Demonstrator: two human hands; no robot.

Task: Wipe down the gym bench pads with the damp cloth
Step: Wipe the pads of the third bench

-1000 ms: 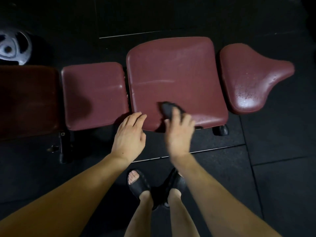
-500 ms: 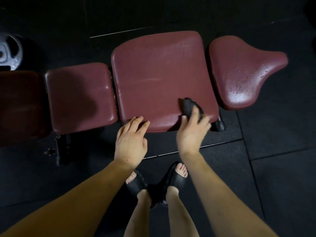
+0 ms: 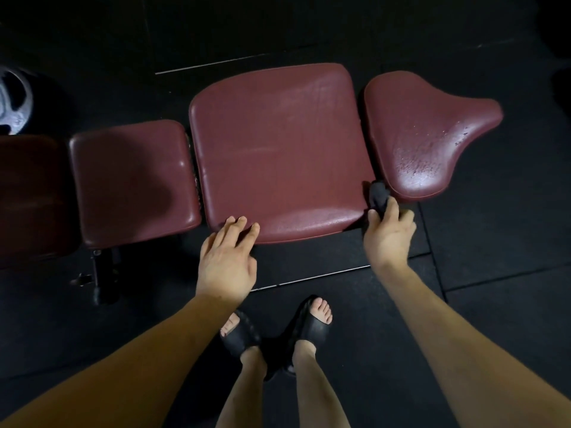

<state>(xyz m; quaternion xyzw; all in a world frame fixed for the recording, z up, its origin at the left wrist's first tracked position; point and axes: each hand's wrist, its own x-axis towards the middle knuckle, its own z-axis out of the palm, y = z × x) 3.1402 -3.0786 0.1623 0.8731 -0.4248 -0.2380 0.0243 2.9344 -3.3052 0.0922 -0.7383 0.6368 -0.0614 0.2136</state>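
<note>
Pointing away toward the pad gap, cloth point(image 3: 378, 196) in right hand point(image 3: 387, 236).

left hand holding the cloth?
No, the dark cloth is pinched in the right hand at the big middle pad's right corner; the left hand rests bare fingers on that pad's front edge.

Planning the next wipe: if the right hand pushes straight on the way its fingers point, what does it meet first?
Probably the saddle-shaped pad: the right hand, holding the cloth, points at its near edge, though depth is unclear.
</note>
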